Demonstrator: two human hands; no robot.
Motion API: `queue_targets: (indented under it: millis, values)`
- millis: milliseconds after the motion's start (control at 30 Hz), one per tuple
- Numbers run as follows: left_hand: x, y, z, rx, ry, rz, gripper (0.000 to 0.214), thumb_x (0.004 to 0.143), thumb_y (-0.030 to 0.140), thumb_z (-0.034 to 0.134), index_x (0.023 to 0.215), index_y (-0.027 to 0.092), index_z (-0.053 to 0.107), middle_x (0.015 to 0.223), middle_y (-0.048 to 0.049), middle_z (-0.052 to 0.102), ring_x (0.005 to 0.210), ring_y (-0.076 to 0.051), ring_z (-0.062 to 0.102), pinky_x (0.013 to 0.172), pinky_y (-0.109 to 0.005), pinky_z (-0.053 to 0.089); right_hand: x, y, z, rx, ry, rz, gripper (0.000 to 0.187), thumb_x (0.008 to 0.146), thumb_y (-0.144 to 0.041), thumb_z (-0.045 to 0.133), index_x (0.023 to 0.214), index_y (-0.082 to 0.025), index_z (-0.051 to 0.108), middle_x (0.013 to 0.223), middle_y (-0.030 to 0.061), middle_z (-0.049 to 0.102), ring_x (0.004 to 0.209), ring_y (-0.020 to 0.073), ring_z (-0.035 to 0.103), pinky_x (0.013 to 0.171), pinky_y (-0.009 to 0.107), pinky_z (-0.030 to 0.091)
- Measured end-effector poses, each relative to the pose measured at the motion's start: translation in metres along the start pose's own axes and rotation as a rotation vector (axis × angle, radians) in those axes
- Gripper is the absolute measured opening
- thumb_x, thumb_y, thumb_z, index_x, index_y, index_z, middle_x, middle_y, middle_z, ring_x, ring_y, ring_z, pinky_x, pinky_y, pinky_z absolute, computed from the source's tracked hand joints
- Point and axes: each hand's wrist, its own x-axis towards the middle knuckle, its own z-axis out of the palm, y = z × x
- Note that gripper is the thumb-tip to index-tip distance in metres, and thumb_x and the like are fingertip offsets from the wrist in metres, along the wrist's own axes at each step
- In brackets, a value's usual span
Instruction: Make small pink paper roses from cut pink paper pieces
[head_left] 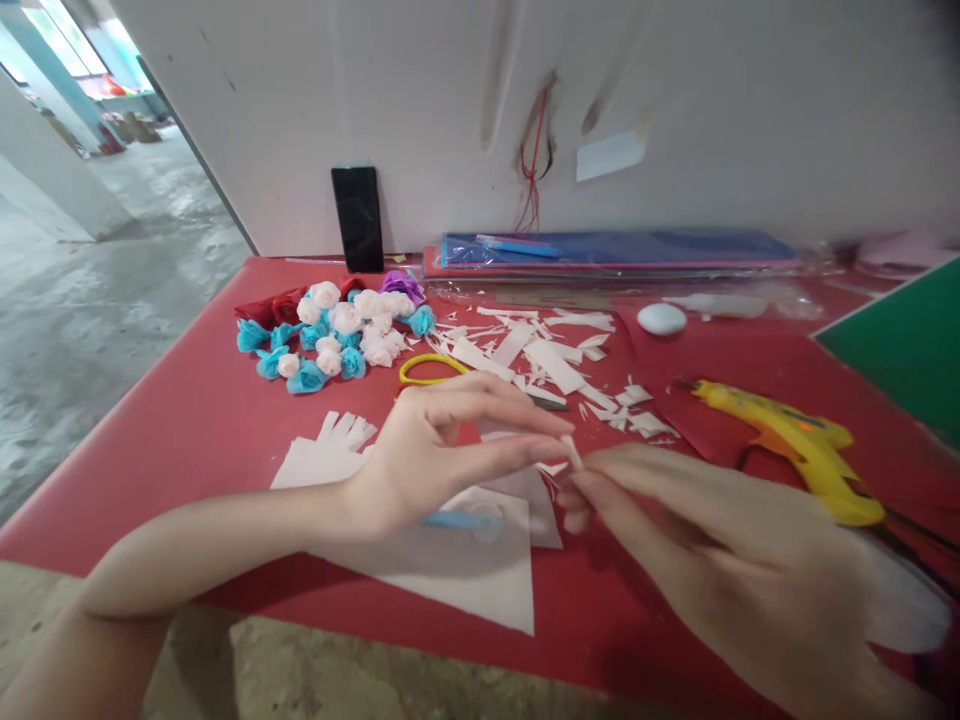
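**Small paper piece in a fingertip pinch, easy to lose or crush**

Held in the air just left of the yellow glue gun (802, 445), above the red table (187, 430): a small white paper piece (572, 452); nipped near its top by thumb and forefinger of the left hand (427, 440); met at its lower end by the closed fingertips of the right hand (720, 560); other fingers of both loosely curled, holding nothing else.

Judged likely to slip out under a slack pinch and disappear among the white scraps (540, 355) left of and beyond the gun, being of the same colour; equally likely to crease or flatten under too hard a squeeze; liable to tear if drawn opposite ways at once. Worth minding the gun's nozzle, aimed left toward the hands; cannot tell whether hot; could be brushed by a careless sweep of the right wrist. Could also drop onto the white sheet (465, 570) lying left of and nearer than the gun, and be hard to spot there.

Looks thin, narrow and plain white; tilted, upper end leaning left; mostly hidden by fingertips; cannot tell whether rolled or flat.
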Motion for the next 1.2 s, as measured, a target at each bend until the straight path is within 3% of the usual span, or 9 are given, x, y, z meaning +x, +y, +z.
queue_targets:
  millis: [100, 200, 333, 433, 600, 700, 933, 1200]
  values:
    - [0.002, 0.001, -0.002, -0.087, -0.049, -0.089, 0.012, 0.07, 0.013, 0.065, 0.079, 0.02, 0.07, 0.077, 0.0002, 0.063, 0.076, -0.01, 0.057, 0.07, -0.02, 0.05, 0.004, 0.002, 0.0, 0.358, -0.106, 0.17, 0.023, 0.082, -0.022, 0.05, 0.06, -0.024, 0.058, 0.048, -0.0046, 0.059, 0.039, 0.008, 0.055, 0.039, 0.016, 0.045]
    - [0.002, 0.001, -0.003, -0.139, -0.099, -0.122, 0.013, 0.07, 0.011, 0.065, 0.079, 0.019, 0.07, 0.077, -0.0001, 0.062, 0.076, -0.009, 0.058, 0.072, -0.021, 0.05, 0.007, 0.006, 0.004, 0.723, -0.217, 0.318, 0.021, 0.08, -0.028, 0.055, 0.062, -0.022, 0.062, 0.052, -0.0031, 0.059, 0.039, 0.0081, 0.055, 0.038, 0.017, 0.046]
    - [0.0, 0.002, -0.002, -0.128, -0.091, -0.106, 0.007, 0.069, 0.012, 0.066, 0.069, 0.017, 0.07, 0.07, -0.0007, 0.062, 0.07, -0.009, 0.057, 0.071, -0.022, 0.049, 0.009, 0.007, 0.008, 0.944, -0.367, 0.323, 0.023, 0.079, -0.029, 0.057, 0.059, -0.019, 0.061, 0.049, -0.0033, 0.056, 0.04, 0.0081, 0.054, 0.034, 0.016, 0.044]
    - [-0.001, 0.001, 0.0, -0.11, -0.045, -0.078, 0.006, 0.068, 0.013, 0.067, 0.067, 0.018, 0.07, 0.066, -0.0001, 0.061, 0.068, -0.008, 0.056, 0.069, -0.02, 0.049, 0.01, 0.003, 0.009, 0.705, -0.301, 0.187, 0.023, 0.08, -0.02, 0.054, 0.058, -0.019, 0.059, 0.048, -0.0046, 0.057, 0.039, 0.0071, 0.055, 0.037, 0.014, 0.045]
    - [-0.003, -0.002, 0.001, -0.045, 0.012, -0.044, 0.008, 0.069, 0.011, 0.066, 0.067, 0.019, 0.069, 0.066, 0.0005, 0.063, 0.068, -0.008, 0.057, 0.067, -0.02, 0.049, 0.006, 0.003, 0.013, -0.009, 0.095, -0.22, 0.018, 0.082, -0.015, 0.049, 0.068, -0.02, 0.058, 0.058, -0.0019, 0.066, 0.047, 0.0097, 0.061, 0.047, 0.016, 0.048]
    - [-0.003, -0.003, 0.002, -0.013, 0.007, -0.039, 0.008, 0.069, 0.011, 0.065, 0.067, 0.018, 0.069, 0.067, 0.0006, 0.064, 0.068, -0.008, 0.057, 0.068, -0.02, 0.049, 0.003, 0.003, 0.016, -0.282, 0.212, -0.353, 0.021, 0.087, -0.017, 0.043, 0.07, -0.018, 0.057, 0.056, 0.0006, 0.067, 0.046, 0.0109, 0.061, 0.047, 0.02, 0.046]
    - [-0.005, -0.004, 0.003, 0.02, 0.018, -0.017, 0.007, 0.07, 0.012, 0.065, 0.068, 0.018, 0.069, 0.068, 0.0, 0.064, 0.067, -0.008, 0.057, 0.066, -0.02, 0.049, 0.004, -0.002, 0.015, -0.367, 0.248, -0.368, 0.027, 0.088, -0.018, 0.039, 0.068, -0.016, 0.057, 0.051, 0.0011, 0.065, 0.041, 0.0101, 0.06, 0.043, 0.021, 0.042]
    - [-0.004, -0.005, 0.004, 0.018, 0.031, 0.0, 0.007, 0.07, 0.012, 0.065, 0.067, 0.019, 0.068, 0.068, 0.0006, 0.064, 0.066, -0.008, 0.056, 0.065, -0.021, 0.049, 0.005, -0.003, 0.009, -0.348, 0.184, -0.342, 0.032, 0.089, -0.02, 0.035, 0.067, -0.015, 0.059, 0.055, 0.0042, 0.067, 0.044, 0.0107, 0.062, 0.046, 0.017, 0.046]
